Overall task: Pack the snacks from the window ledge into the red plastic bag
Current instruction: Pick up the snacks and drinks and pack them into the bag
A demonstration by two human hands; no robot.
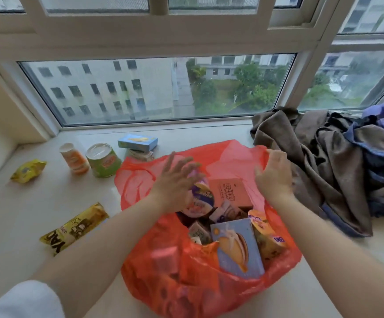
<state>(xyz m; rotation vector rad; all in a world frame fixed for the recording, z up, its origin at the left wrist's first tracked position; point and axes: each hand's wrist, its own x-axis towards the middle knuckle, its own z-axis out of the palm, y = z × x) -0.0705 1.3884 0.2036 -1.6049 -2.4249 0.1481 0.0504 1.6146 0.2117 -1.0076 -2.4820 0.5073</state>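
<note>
Bag (pixel 186 283): we see thin red plastic, half see-through, crinkled and faintly shiny.
Ledge (pixel 37 203): we see a smooth pale surface with a soft sheen; we cannot tell whether it is stone or laminate.
Long yellow packet (pixel 74 227), near the ledge's front left edge: glossy plastic film.
Small yellow packet (pixel 28 171), by the left edge: shiny, wrinkled wrapper.
Green tub (pixel 104 162) and orange cup (pixel 75 159), toward the back left corner: we see printed sides that look like paper, with a glossy film lid on the tub.
Blue box (pixel 238 245) in the bag: smooth printed cardboard.
Cloth heap (pixel 323 161), right edge: soft, matt brown fabric in creased folds.
Window frame (pixel 154 45): smooth, matt, cream.
</note>
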